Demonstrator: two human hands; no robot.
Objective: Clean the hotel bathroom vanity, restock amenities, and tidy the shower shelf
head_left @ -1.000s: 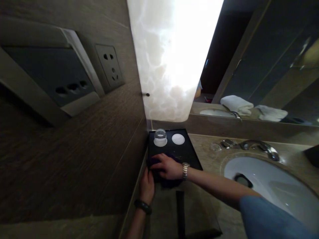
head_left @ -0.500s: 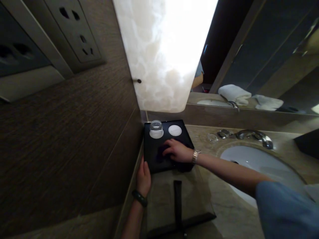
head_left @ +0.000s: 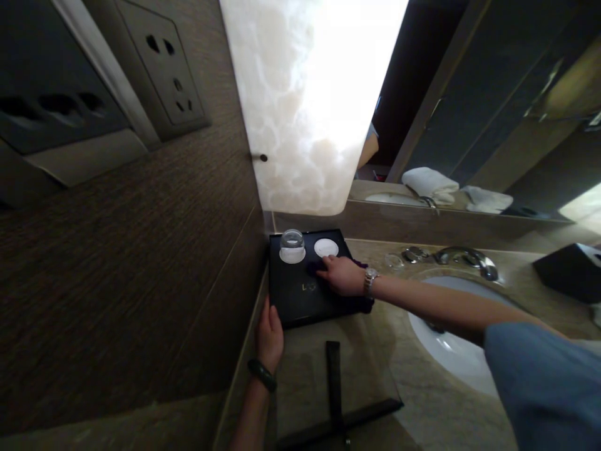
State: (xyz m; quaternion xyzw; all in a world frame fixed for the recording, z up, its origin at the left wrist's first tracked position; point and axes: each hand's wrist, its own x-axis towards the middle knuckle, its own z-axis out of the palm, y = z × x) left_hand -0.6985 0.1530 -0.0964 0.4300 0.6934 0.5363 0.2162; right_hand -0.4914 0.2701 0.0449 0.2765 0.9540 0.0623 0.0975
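A black tray (head_left: 293,304) lies on the counter in the corner by the wall. My left hand (head_left: 269,332) grips its near left corner, the fingers partly hidden along the side. Pressed down on the tray's right half, my right hand (head_left: 345,275) is closed on a dark purple cloth (head_left: 361,305), which shows at the fingertips and below the wrist. An upside-down glass (head_left: 292,239) rests on a white round coaster at the back left of the tray. Just beyond my right fingers is a second white coaster (head_left: 326,248), bare. Small gold marks show mid-tray.
To the right are a white sink (head_left: 457,351), a chrome faucet (head_left: 469,255), a small clear glass dish (head_left: 394,261) and a black box (head_left: 570,272). A lit panel (head_left: 300,125) hangs above the tray. The wall with sockets stands close on the left.
My right hand and the cloth have moved right and slightly back over the tray, uncovering the gold marks. My left hand stays at the corner. The view has shifted slightly.
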